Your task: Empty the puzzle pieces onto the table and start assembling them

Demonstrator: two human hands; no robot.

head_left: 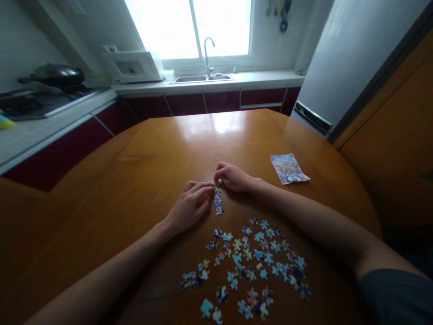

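A narrow strip of joined jigsaw pieces (218, 201) lies on the table in front of me, running away from me. My left hand (194, 203) rests at its left side with fingers stretched out, the fingertips touching the strip near its far end. At that far end, my right hand (233, 176) has its fingers closed in a pinch on a small jigsaw piece (219, 181), which the fingers partly hide. Many loose jigsaw pieces (259, 255) are scattered nearer to me, between my forearms, several of them in small clusters.
A creased printed picture sheet (290, 169) lies right of my right hand on the wooden table (162, 149). Beyond the table are a counter with a sink (203, 78), a microwave (133, 66) and a pan (56, 76) on a stove. A fridge (352, 54) stands at right.
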